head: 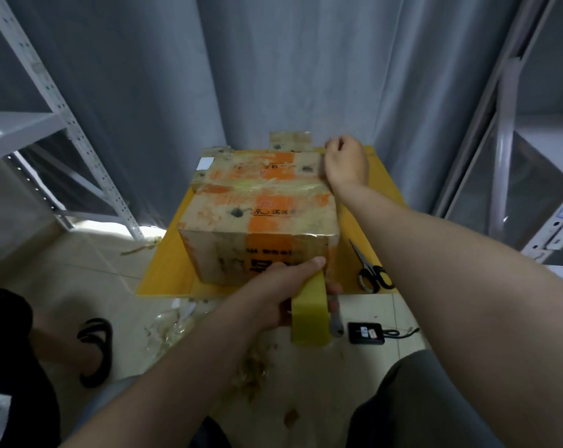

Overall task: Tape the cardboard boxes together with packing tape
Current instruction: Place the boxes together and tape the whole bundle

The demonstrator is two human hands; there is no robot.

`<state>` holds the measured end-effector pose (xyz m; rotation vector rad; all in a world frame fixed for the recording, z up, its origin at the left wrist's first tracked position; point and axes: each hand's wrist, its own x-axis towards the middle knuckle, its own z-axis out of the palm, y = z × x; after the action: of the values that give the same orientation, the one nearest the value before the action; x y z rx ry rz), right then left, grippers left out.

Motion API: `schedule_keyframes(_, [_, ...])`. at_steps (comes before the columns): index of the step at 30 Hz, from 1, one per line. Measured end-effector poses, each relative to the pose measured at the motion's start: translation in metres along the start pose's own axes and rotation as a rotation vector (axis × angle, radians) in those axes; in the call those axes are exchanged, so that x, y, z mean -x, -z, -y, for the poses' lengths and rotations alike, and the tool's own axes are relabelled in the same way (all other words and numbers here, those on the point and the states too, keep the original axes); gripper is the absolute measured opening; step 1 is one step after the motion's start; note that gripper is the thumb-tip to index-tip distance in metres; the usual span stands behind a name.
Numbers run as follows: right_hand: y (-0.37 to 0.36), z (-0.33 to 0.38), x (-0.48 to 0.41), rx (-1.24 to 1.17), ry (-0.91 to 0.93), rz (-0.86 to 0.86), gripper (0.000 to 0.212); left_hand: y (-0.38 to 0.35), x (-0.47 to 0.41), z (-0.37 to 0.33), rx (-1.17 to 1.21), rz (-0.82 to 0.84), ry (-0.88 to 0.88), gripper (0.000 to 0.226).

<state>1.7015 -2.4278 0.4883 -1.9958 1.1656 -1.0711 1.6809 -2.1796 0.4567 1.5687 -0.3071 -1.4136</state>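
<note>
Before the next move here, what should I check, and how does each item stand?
1. Left hand grips the tape roll: ok.
2. Right hand rests at the far right corner of the boxes: ok.
3. Right hand actually holds the tape end: cannot tell.
4. Tape lies flat across the top: cannot tell, because of glare.
5. Scissors lie right of the boxes on the board: ok.
</note>
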Motion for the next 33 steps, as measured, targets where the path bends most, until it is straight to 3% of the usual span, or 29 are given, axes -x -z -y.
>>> schedule_keyframes(5, [0.024, -0.026, 0.05, -0.176, -0.128, -0.048, 0.032, -0.001, 0.003, 0.003, 0.009, -0.106, 0.012, 0.057])
schedule_keyframes(8, [0.033, -0.036, 0.082, -0.22, -0.14, -0.028, 0.027, 0.001, 0.006, 0.007, -0.063, -0.257, -0.032, 0.099])
schedule_keyframes(10, [0.036, -0.041, 0.1, -0.247, -0.159, 0.005, 0.026, 0.009, 0.007, 0.012, -0.098, -0.402, -0.095, 0.115])
schedule_keyframes(17, [0.038, -0.057, 0.157, -0.25, -0.31, 0.155, 0.036, 0.077, -0.002, 0.025, -0.159, -0.906, -0.273, 0.102])
schedule_keyframes(21, [0.041, -0.049, 0.177, -0.171, -0.345, 0.167, 0.052, 0.094, -0.002, 0.029, -0.137, -0.864, -0.314, 0.098])
schedule_keyframes(26, [0.048, -0.025, 0.189, -0.222, -0.332, 0.116, 0.057, 0.092, 0.01, 0.023, -0.159, -0.832, -0.413, 0.099])
schedule_keyframes(33, [0.073, 0.0, 0.189, -0.467, -0.302, 0.018, 0.036, 0.085, 0.042, -0.02, -0.31, -1.019, -0.474, 0.094])
